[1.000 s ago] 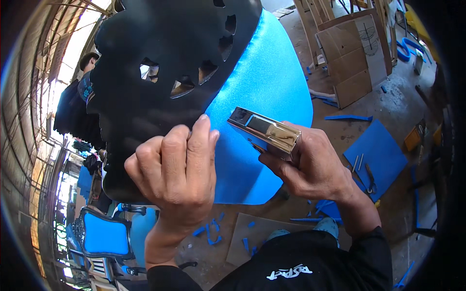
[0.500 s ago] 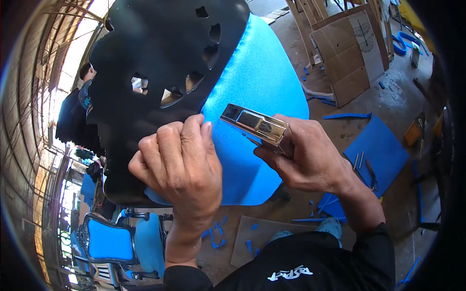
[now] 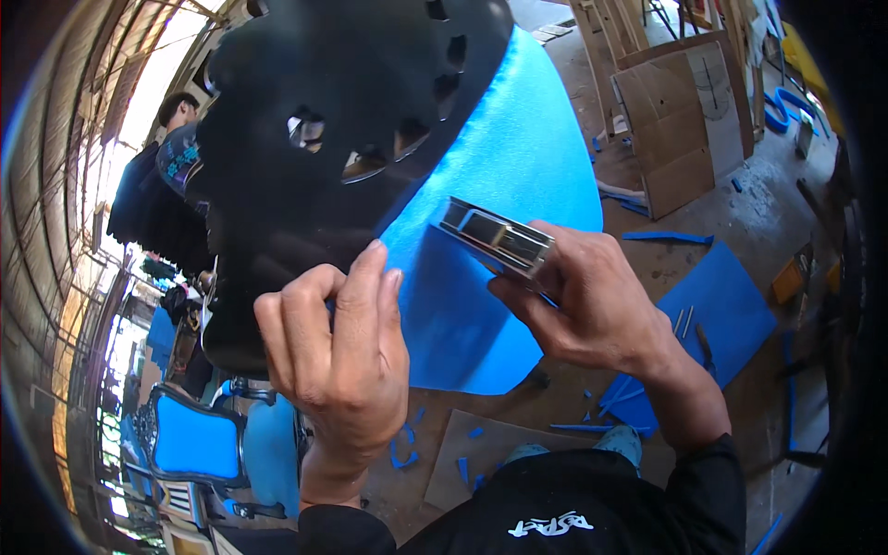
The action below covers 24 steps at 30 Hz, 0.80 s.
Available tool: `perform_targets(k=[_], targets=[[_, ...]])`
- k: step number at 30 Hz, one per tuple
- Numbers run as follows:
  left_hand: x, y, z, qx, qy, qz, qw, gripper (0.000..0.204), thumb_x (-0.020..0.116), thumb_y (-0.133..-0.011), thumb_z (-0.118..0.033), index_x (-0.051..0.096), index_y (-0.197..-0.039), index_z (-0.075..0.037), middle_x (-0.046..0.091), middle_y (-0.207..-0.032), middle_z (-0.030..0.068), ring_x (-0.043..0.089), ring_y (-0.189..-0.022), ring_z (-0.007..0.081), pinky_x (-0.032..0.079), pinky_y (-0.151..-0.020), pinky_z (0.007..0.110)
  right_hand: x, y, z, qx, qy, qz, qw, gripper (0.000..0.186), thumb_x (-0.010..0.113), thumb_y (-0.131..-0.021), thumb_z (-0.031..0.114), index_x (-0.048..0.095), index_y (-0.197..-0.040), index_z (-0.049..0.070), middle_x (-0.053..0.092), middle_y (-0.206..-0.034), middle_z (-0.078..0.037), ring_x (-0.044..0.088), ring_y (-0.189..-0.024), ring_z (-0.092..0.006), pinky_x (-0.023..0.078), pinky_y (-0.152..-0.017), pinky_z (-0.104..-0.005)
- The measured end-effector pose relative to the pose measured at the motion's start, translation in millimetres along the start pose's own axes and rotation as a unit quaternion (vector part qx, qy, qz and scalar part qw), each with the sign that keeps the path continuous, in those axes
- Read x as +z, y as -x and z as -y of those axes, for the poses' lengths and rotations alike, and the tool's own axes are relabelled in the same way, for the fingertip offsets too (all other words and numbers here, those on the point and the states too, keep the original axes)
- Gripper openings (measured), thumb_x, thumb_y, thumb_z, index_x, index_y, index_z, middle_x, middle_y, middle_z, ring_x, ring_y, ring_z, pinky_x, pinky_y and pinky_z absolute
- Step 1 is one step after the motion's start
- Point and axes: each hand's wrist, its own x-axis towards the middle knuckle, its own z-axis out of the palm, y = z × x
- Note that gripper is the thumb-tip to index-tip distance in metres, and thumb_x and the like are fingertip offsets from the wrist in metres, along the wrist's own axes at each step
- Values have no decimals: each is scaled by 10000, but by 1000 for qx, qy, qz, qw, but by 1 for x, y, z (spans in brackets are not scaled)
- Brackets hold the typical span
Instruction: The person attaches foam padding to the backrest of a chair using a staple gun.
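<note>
My right hand (image 3: pixel 601 301) grips a shiny metal staple gun (image 3: pixel 499 238), its nose over the blue covering close to the black edge. The smooth blue covering (image 3: pixel 527 139) meets a large black panel (image 3: pixel 268 217) with a wavy outline and cut-out holes along a curved seam. My left hand (image 3: pixel 342 342) is closed at the lower part of that seam, index fingertip and thumb near each other. Whether a bit of the covering or something small is between them cannot be made out.
A chair with blue upholstery (image 3: pixel 196 435) and a dark frame stands at lower left. Blue sheet (image 3: pixel 731 296) with metal rods and scissors lies on the floor at right, among blue scraps. Cardboard (image 3: pixel 671 129) leans on wood at upper right. Another person (image 3: pixel 180 111) is at far left.
My left hand has drawn slightly down and back from the seam, its fingers loosening a little. The black panel and blue covering have shifted right in view. The staple gun stays in my right hand.
</note>
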Motion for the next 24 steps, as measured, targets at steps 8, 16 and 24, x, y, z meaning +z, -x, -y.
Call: perform_targets(k=[8, 16, 24], targets=[[1, 11, 7, -9, 39, -28, 999, 354, 888, -758, -75, 803, -1101, -95, 553, -899, 54, 503, -821, 230, 438, -662, 351, 15, 21, 4, -23, -28, -16, 999, 203, 780, -861, 79, 591, -885, 8, 566, -675, -116, 592, -561, -275, 446, -558, -389], [3, 12, 11, 18, 26, -30, 999, 337, 879, -770, -74, 812, -1098, -113, 573, -887, 49, 512, -811, 222, 427, -630, 346, 19, 23, 8, -15, -51, -24, 998, 187, 778, -868, 76, 613, -915, 2, 588, -707, -120, 618, -589, -249, 457, -558, -378], [3, 10, 20, 80, -12, -50, 995, 276, 858, -774, -116, 813, -1045, -92, 599, -855, 12, 528, -727, 177, 452, -557, 289, 18, 24, 6, -14, -21, -4, 1000, 183, 774, -874, 81, 615, -917, 3, 599, -706, -115, 605, -575, -233, 445, -548, -378]])
